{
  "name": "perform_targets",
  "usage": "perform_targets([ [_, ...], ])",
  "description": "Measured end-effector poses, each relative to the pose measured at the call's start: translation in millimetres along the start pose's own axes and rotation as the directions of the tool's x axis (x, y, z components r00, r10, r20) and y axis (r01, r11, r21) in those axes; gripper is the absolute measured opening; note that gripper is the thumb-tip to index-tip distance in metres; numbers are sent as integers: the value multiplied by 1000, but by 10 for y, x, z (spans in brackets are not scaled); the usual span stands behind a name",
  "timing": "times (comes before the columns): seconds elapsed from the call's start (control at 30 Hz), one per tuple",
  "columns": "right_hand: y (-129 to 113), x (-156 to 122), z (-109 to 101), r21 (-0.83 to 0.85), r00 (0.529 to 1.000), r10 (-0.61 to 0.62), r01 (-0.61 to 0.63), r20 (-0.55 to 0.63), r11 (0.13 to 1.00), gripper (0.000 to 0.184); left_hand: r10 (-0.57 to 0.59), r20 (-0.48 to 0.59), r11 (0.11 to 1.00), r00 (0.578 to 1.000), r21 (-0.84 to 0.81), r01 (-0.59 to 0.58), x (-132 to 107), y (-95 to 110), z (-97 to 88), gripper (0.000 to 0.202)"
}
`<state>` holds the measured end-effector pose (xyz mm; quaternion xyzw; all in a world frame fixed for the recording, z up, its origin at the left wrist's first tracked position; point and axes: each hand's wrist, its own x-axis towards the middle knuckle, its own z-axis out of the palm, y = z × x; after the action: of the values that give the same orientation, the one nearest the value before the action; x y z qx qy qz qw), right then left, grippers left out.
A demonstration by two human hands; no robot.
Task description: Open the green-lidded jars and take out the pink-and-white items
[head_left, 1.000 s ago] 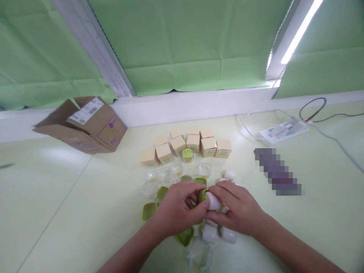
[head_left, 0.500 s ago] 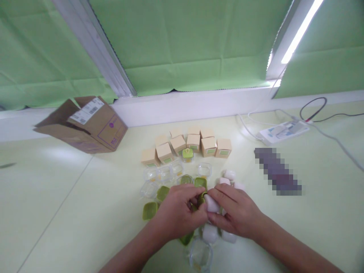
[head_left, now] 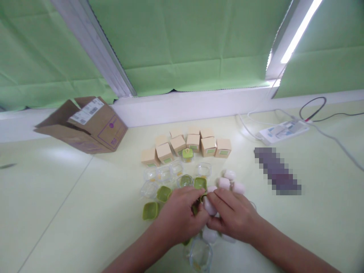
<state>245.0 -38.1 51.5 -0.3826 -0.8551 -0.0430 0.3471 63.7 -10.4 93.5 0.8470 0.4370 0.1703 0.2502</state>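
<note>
My left hand (head_left: 178, 218) is curled around a small green lid (head_left: 195, 209), mostly hidden by the fingers. My right hand (head_left: 234, 216) pinches a small white piece (head_left: 209, 206) pressed against that lid. The two hands meet over a scatter of green lids (head_left: 150, 211), clear little jars (head_left: 200, 256) and white pieces (head_left: 224, 183) on the pale table (head_left: 71, 212). Behind them stands a cluster of small beige boxes (head_left: 208, 146), with one closed green-lidded jar (head_left: 187, 154) among them.
An open cardboard box (head_left: 85, 123) lies on its side at the back left. A white power strip (head_left: 283, 131) with cables sits at the back right, and a blurred dark object (head_left: 277, 172) lies to the right of the hands. Green blinds (head_left: 182, 45) hang behind.
Both hands have drawn slightly closer to me and lower, still pressing the white piece and the green lid together. More white pieces now show behind the right hand.
</note>
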Motion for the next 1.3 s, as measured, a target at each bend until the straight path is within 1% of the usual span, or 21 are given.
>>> perform_targets([
  [0.17, 11, -3, -15, 16, 998, 43, -42, -55, 999, 16, 12, -54, 1000, 998, -19, -13, -25, -9, -17, 28],
  [0.27, 54, 29, -48, 125, 990, 110, -99, -87, 987, 18, 30, -81, 997, 996, -73, -35, -38, -6, -87, 34],
  [0.37, 89, 63, -69, 253, 980, 167, -136, -106, 958, 23, 102, -68, 984, 993, -140, -110, -42, 0, -159, 42],
  [0.47, 98, 80, -73, 316, 973, 204, -162, -105, 935, 23, 164, -53, 971, 985, -166, -171, -31, -8, -182, 53],
  [0.53, 96, 80, -71, 343, 971, 218, -173, -96, 923, 23, 155, -31, 974, 987, -165, -158, -18, -22, -174, 54],
  [0.63, 94, 74, -66, 377, 972, 217, -168, -91, 911, 25, 122, 2, 980, 992, -160, -120, 0, -43, -156, 47],
  [0.73, 96, 72, -66, 404, 974, 213, -163, -81, 900, 27, 121, -9, 981, 993, -151, -121, 8, -49, -157, 45],
  [0.93, 103, 89, -70, 493, 963, 261, -195, -69, 848, 27, 120, -30, 984, 992, -130, -122, 0, -39, -178, 49],
  [1.0, 100, 92, -66, 501, 962, 263, -194, -72, 844, 26, 120, -41, 985, 992, -120, -124, -6, -43, -175, 50],
  [1.07, 91, 90, -58, 480, 963, 255, -185, -84, 857, 28, 121, -40, 986, 992, -112, -125, -13, -50, -164, 49],
  [1.2, 66, 76, -53, 398, 969, 211, -145, -128, 906, 30, 117, -49, 990, 992, -78, -120, -15, -67, -135, 51],
  [1.3, 63, 65, -69, 310, 968, 187, -128, -169, 942, 29, 100, -39, 994, 994, -32, -101, -3, -87, -128, 47],
])
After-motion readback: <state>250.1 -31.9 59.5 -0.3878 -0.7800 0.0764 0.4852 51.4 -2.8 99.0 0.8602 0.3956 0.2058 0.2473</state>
